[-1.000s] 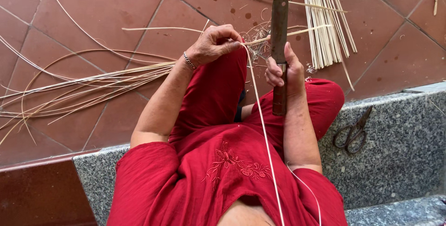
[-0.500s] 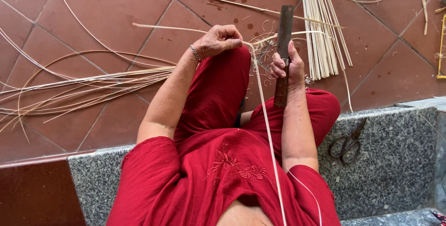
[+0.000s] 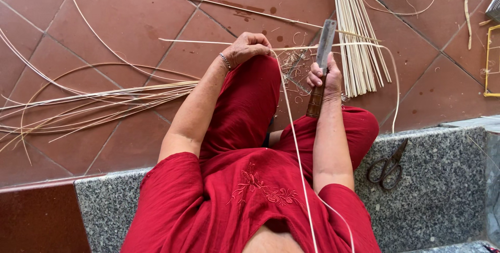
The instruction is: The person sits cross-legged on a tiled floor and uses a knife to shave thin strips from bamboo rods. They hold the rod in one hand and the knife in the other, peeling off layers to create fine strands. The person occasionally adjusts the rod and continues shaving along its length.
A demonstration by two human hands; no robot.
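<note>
My right hand [image 3: 324,77] grips a knife [image 3: 321,63] by its brown handle, the flat metal blade pointing away from me above my right knee. My left hand [image 3: 248,48] is closed over my left knee, pinching a thin pale cane strip [image 3: 291,128]. That strip runs from the left hand down across my red clothes to the bottom edge. Another part of the strip passes from the left hand across to the blade and loops on to the right. Curly shavings [image 3: 295,71] lie on the floor between my knees.
A bundle of straight pale splints [image 3: 357,39] lies on the red floor tiles beyond the knife. Long loose strips [image 3: 99,102] spread over the tiles at left. Dark scissors [image 3: 388,164] rest on the grey granite step [image 3: 442,190] to my right.
The view has shifted a little to the right. Both hands keep their grips, and the strip's loop to the right of the blade shows larger.
</note>
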